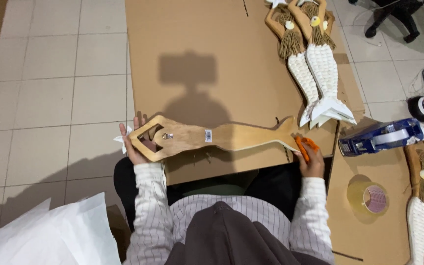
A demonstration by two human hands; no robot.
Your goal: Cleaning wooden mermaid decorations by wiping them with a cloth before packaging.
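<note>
Your left hand is stretched out ahead of you with the fingers curled up and closed in a grip, forearm running nearly straight forward in a striped sleeve. Your right hand sits out wide on the other side (fingers bunched tight, pinching), wrist bent slightly inward, both elbows tucked near your torso.

A pale tiled floor carries flat brown cardboard sheets; on them lie two painted wooden mermaid figures, a blue tape dispenser and a clear tape roll
</note>
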